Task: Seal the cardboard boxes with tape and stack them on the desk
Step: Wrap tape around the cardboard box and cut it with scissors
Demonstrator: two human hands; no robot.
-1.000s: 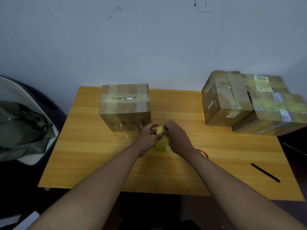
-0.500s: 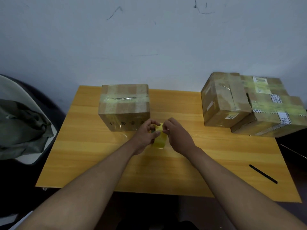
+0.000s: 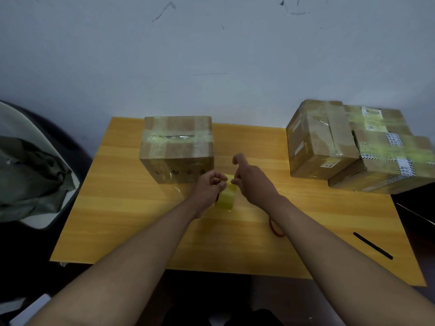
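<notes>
1. Cardboard makes the landmark: a taped box (image 3: 177,149) stands on the orange desk (image 3: 117,220) toward its far left.
2. Left of that box, off the desk, a grey-green cloth (image 3: 30,175) lies on a chair.
3. Just in front of the box's right corner, the left hand (image 3: 208,185) keeps its grip curled round a yellow tape roll (image 3: 226,196).
4. Right of the box, the right hand (image 3: 251,182) pinches the roll's top, forefinger raised.
5. Farther right lie a red band (image 3: 274,228), a black pen (image 3: 373,245) and two taped boxes (image 3: 353,147) touching each other.
</notes>
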